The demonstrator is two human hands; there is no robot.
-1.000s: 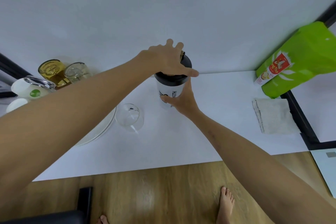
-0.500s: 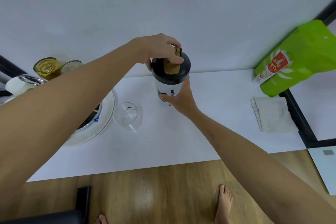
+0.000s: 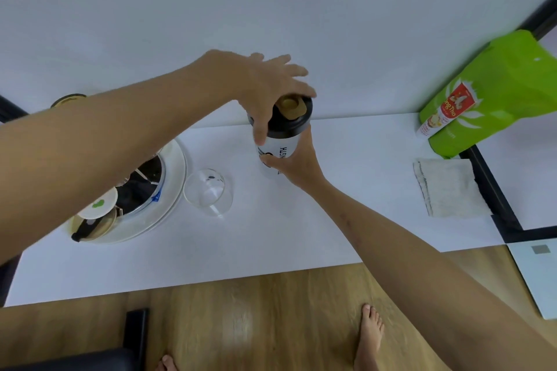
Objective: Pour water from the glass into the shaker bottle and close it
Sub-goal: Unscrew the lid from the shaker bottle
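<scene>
A white body with black lettering is shown on the shaker bottle (image 3: 278, 153), topped by a black lid (image 3: 289, 125) with a tan-gold flip cap (image 3: 290, 105). The glass (image 3: 208, 191) is seen as clear and colourless. The tabletop (image 3: 346, 220) is white. A bright green bag (image 3: 494, 99) carries a red and white label. The folded cloth (image 3: 449, 187) is off-white, and the floor (image 3: 271, 325) is patterned in light wood grain.

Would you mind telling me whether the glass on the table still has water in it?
No, the glass stands beside the shaker bottle on the table and looks clear and empty.
</scene>
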